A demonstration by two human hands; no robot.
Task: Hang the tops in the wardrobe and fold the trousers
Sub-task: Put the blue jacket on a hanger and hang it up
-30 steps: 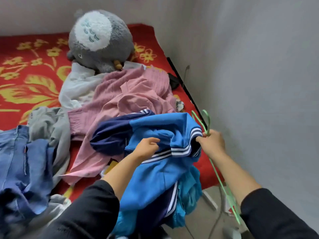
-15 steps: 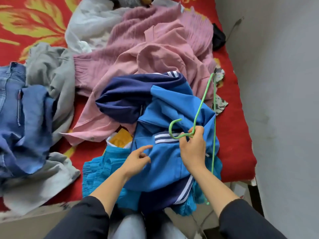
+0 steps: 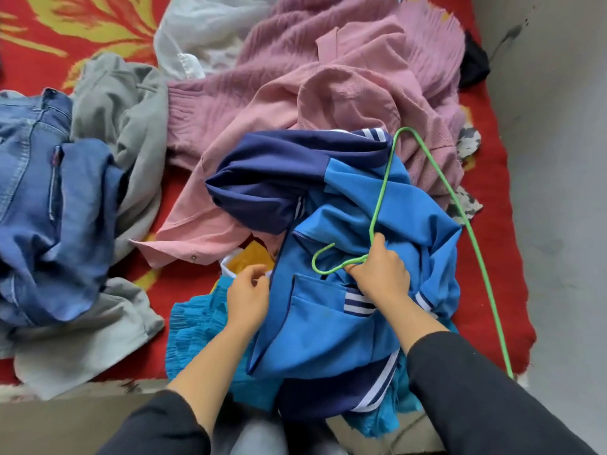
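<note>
Jacket: the blue jacket (image 3: 345, 224) lies in a bunch on the near edge of the bed, on top of the other clothes. Its dark blue sleeve is folded across the far side.
Hanger: the green hanger (image 3: 381, 192) lies on the jacket. Its hook points left. One long arm runs off to the right, over the red cover (image 3: 486, 274) and past the bed's edge.
Right hand: the right hand (image 3: 381, 274) rests on the jacket. Its fingers are closed around the hanger, just below the hook.
Left hand: the left hand (image 3: 248, 295) is at the jacket's left edge with its fingers curled in. I cannot tell if it is holding the cloth.
Under the jacket: a teal cloth (image 3: 193, 330) sticks out near the left hand, and a bit of yellow cloth (image 3: 253, 257) peeks out just past it.
Behind the jacket: a pink shirt (image 3: 345, 103) lies there, touching the jacket. A pink sweater (image 3: 295, 50) and a white top (image 3: 203, 34) lie farther back.
Left side: the jeans (image 3: 49, 208) sit in a heap, well apart from the jacket. Grey trousers (image 3: 124, 103) lie beside and under them.
Right side: a grey wall (image 3: 558, 192) runs along the bed.
</note>
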